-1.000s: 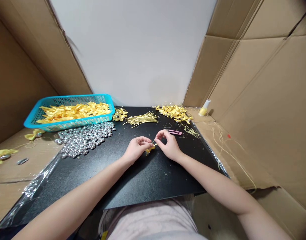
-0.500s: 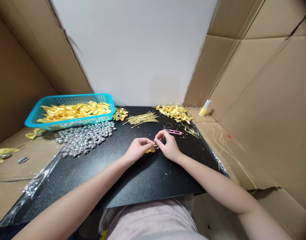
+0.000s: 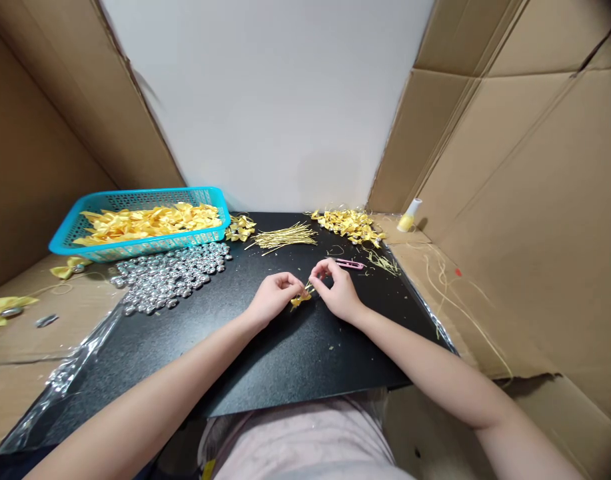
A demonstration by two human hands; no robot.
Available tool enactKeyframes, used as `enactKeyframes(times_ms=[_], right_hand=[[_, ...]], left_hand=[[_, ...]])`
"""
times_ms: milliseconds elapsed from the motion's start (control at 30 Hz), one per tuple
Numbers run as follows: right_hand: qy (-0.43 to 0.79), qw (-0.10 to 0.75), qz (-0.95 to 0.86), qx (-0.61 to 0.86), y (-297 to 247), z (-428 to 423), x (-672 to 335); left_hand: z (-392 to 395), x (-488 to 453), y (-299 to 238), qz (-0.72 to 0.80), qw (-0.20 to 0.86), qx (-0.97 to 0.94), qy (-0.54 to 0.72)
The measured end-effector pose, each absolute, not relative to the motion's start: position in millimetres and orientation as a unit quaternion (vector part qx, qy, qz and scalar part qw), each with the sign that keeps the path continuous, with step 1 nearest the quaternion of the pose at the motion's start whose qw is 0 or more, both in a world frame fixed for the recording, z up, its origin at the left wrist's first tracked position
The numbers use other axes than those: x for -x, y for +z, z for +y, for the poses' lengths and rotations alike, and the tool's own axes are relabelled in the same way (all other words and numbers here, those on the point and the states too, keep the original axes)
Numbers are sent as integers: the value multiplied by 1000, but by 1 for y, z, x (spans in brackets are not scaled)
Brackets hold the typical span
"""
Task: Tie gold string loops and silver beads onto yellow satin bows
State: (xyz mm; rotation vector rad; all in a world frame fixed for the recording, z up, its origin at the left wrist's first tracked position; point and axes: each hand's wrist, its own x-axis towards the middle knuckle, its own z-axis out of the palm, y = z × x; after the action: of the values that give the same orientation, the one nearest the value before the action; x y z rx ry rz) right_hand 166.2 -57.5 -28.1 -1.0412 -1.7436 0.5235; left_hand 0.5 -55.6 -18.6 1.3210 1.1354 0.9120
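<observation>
Over the middle of the black table (image 3: 265,360) my two hands are close together, fingertips almost meeting. My left hand (image 3: 275,298) is closed in a pinch, and a small yellow ribbon bow (image 3: 300,301) shows just beneath its fingertips. Thumb and forefinger of my right hand (image 3: 339,295) are pinched on a thin gold tie (image 3: 308,286), which runs across the small gap to the bow. The exact grip of the left fingers is partly hidden. Behind the right hand lies a pink cutter (image 3: 350,265).
At the back left stands a blue basket (image 3: 140,252) of yellow bows, with silver beads (image 3: 175,277) heaped before it. Gold ties (image 3: 285,236) lie at the back centre, finished-looking bows (image 3: 349,225) to their right. A thread spool (image 3: 409,217) stands by the cardboard wall (image 3: 535,200).
My left hand has shifted slightly up, and more of the yellow bow shows below its fingers. My right hand stays nearly in place, still pinching.
</observation>
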Motion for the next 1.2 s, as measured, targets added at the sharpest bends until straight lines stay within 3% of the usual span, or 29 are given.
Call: enactKeyframes(times_ms=[867, 1200], right_hand=[[241, 494, -716, 431, -27, -60, -164], [411, 529, -634, 388, -33, -51, -162]], left_hand=[[-57, -5, -17, 521, 548, -509, 411], [-58, -3, -16, 523, 538, -508, 423]])
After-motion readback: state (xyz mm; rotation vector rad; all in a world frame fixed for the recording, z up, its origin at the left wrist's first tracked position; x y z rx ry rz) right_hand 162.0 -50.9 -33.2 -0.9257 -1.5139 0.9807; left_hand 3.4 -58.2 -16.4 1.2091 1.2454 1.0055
